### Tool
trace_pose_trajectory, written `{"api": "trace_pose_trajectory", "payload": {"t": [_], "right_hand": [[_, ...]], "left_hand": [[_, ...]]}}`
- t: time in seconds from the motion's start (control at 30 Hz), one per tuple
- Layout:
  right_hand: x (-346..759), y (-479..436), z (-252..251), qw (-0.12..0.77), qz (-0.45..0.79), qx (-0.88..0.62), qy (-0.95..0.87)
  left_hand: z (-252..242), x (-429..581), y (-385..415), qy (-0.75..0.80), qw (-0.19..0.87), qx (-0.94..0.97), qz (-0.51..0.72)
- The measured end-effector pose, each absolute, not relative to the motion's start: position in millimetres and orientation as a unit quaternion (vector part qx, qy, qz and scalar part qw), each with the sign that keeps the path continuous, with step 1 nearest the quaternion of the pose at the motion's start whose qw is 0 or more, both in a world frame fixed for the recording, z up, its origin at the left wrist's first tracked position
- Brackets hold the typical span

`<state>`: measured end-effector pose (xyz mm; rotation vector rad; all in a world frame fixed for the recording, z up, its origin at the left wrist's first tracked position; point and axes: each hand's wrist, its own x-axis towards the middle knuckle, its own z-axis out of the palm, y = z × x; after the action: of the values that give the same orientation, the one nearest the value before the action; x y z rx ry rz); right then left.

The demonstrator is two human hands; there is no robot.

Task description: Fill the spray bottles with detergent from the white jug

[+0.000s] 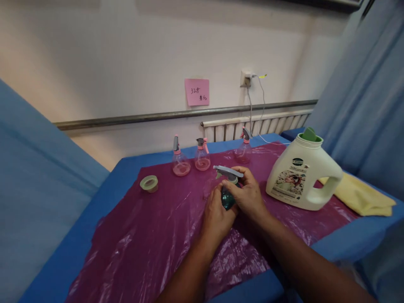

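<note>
Between my hands is a spray bottle with a dark green body [227,198] and a grey trigger head [227,171]. My left hand [216,212] is wrapped round the green body from the left and below. The fingers and thumb of my right hand [251,192] close round the neck and collar under the grey head. My palms hide much of the bottle. Beyond my hands stand several clear spray bottles with pink collars: one at the left [181,163], one in the middle [202,158] and one at the right [243,150].
A cream jug [303,168] without its cap stands at the right, beside a folded yellow cloth [362,195]. A green cap [149,183] lies at the left. Purple plastic sheeting [142,244] covers the blue table. Blue curtains [362,97] hang at both sides; a wall is behind.
</note>
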<state>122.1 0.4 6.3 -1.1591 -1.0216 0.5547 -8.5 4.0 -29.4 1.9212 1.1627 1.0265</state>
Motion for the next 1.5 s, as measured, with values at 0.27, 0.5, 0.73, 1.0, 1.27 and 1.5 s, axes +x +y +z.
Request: {"api": "trace_pose_trajectory", "payload": {"t": [0.27,0.5,0.73,1.0,1.27,1.5], "right_hand": [[134,-8,13,0.653,0.284,-0.471,-0.521],[174,-3,27,0.557,0.301,-0.452,-0.628],[170,3,5,0.61,0.439,-0.374,-0.543],[157,-2,-11,0.658,0.388,-0.422,-0.489],[133,0,-7,0.721,0.327,-0.449,-0.415],[129,3,-3,0.699,0.303,-0.477,-0.439]], "left_hand": [[-31,-9,4,0.432,0.328,0.74,0.398],[-42,-8,7,0.437,0.326,0.731,0.41],[-37,-8,6,0.422,0.331,0.734,0.416],[-32,-7,3,0.44,0.338,0.726,0.407],[-27,-7,2,0.443,0.342,0.723,0.404],[-26,-7,3,0.433,0.342,0.725,0.412]]}}
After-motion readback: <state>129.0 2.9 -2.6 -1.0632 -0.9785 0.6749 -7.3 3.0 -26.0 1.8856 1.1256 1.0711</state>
